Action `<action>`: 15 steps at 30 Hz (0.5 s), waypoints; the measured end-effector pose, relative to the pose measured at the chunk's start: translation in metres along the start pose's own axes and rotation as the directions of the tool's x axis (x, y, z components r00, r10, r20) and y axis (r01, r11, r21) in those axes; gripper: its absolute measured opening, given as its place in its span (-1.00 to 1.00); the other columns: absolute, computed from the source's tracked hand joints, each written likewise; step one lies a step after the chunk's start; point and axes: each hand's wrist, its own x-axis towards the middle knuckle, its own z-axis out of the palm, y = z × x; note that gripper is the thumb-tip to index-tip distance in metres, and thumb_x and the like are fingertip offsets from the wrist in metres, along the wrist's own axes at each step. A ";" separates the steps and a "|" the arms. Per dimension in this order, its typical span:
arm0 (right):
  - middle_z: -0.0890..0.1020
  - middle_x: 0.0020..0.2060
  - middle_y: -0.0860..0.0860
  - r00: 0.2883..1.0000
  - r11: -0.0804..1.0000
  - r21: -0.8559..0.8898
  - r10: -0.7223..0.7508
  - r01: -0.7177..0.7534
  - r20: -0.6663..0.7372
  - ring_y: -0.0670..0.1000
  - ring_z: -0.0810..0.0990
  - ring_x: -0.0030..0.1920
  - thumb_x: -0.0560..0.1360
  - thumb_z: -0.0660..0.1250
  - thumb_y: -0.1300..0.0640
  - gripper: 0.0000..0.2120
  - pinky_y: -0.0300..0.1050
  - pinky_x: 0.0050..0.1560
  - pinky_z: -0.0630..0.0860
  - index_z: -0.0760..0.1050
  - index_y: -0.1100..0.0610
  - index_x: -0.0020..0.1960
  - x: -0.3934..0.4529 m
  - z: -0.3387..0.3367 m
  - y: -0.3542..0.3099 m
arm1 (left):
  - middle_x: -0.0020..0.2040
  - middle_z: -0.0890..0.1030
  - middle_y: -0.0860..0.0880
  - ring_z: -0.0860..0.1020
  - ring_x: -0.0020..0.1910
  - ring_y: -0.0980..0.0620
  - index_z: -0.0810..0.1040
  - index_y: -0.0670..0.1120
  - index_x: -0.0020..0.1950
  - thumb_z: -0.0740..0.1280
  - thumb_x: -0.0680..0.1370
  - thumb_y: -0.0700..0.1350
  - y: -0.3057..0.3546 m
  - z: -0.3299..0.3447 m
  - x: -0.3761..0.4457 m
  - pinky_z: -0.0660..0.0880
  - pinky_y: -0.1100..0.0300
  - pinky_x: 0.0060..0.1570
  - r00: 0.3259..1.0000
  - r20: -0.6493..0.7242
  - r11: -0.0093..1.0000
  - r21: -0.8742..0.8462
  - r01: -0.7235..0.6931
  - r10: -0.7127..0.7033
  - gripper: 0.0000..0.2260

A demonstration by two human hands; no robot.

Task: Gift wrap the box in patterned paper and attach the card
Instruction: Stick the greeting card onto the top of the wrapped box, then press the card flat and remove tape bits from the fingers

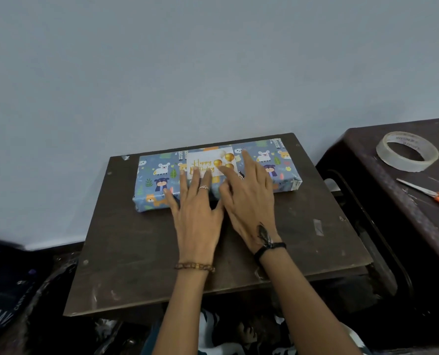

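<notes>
A flat box (159, 180) wrapped in blue paper with cartoon animals lies at the far side of a dark wooden board (136, 265). On its top sits a white card (208, 158) with gold "Happy Birthday" lettering and gold balloons. My left hand (196, 208) lies flat, fingers spread, its fingertips pressing on the card's lower left part. My right hand (249, 190) is also flat with fingers apart, resting on the card's right edge and the box beside it. Neither hand grips anything.
A roll of clear tape (407, 151) and orange-handled scissors (433, 196) lie on a dark stool at the right. A plain grey wall stands behind the board. Dark bags and fabric lie on the floor at the lower left.
</notes>
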 end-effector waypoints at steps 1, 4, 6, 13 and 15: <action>0.53 0.23 0.18 1.000 1.000 -0.026 0.000 0.000 0.005 0.20 0.54 0.16 0.47 0.07 0.03 -0.64 0.11 0.15 0.45 0.61 0.02 0.05 0.002 0.002 -0.002 | 0.54 0.02 0.05 -0.19 0.51 0.10 0.10 0.05 0.51 0.15 0.60 0.03 0.000 0.001 0.001 -0.33 -0.04 0.43 1.000 0.000 1.000 -0.002 0.006 -0.006 -0.50; 0.54 0.23 0.15 1.000 0.996 -0.086 -0.008 0.009 0.015 0.17 0.55 0.11 0.48 0.06 -0.01 -0.63 0.11 0.11 0.43 0.61 -0.03 0.05 0.007 0.008 -0.003 | 0.54 0.07 0.05 -0.10 0.52 0.09 0.14 0.05 0.50 0.17 0.60 -0.01 -0.001 0.001 0.002 -0.32 -0.02 0.43 0.999 -0.034 0.999 -0.030 0.011 -0.012 -0.52; 0.54 0.23 0.15 1.000 0.992 -0.122 -0.018 0.019 0.004 0.17 0.53 0.11 0.48 0.05 -0.02 -0.63 0.11 0.11 0.41 0.60 -0.06 0.07 0.008 0.012 -0.002 | 0.53 0.12 0.04 -0.04 0.52 0.07 0.18 0.04 0.49 0.19 0.59 -0.01 -0.002 0.002 0.002 -0.30 -0.01 0.44 0.998 -0.062 0.999 -0.039 0.008 -0.010 -0.53; 0.53 0.23 0.16 0.998 0.985 -0.172 0.019 -0.009 0.053 0.18 0.49 0.15 0.48 0.05 -0.04 -0.63 0.09 0.14 0.32 0.59 -0.08 0.09 0.007 0.016 -0.002 | 0.53 0.12 0.03 -0.05 0.52 0.06 0.17 0.03 0.50 0.21 0.59 -0.07 -0.003 0.002 0.003 -0.31 -0.03 0.43 0.999 -0.045 0.999 -0.035 0.008 -0.009 -0.51; 0.50 0.26 0.18 0.996 0.988 -0.156 0.018 -0.004 0.086 0.21 0.49 0.18 0.49 0.03 -0.04 -0.61 0.08 0.17 0.23 0.58 -0.07 0.13 0.006 0.012 -0.003 | 0.53 0.10 0.02 -0.06 0.52 0.06 0.16 0.03 0.50 0.20 0.59 -0.07 -0.003 0.000 0.003 -0.33 -0.04 0.42 1.000 -0.027 0.999 -0.047 0.006 -0.007 -0.51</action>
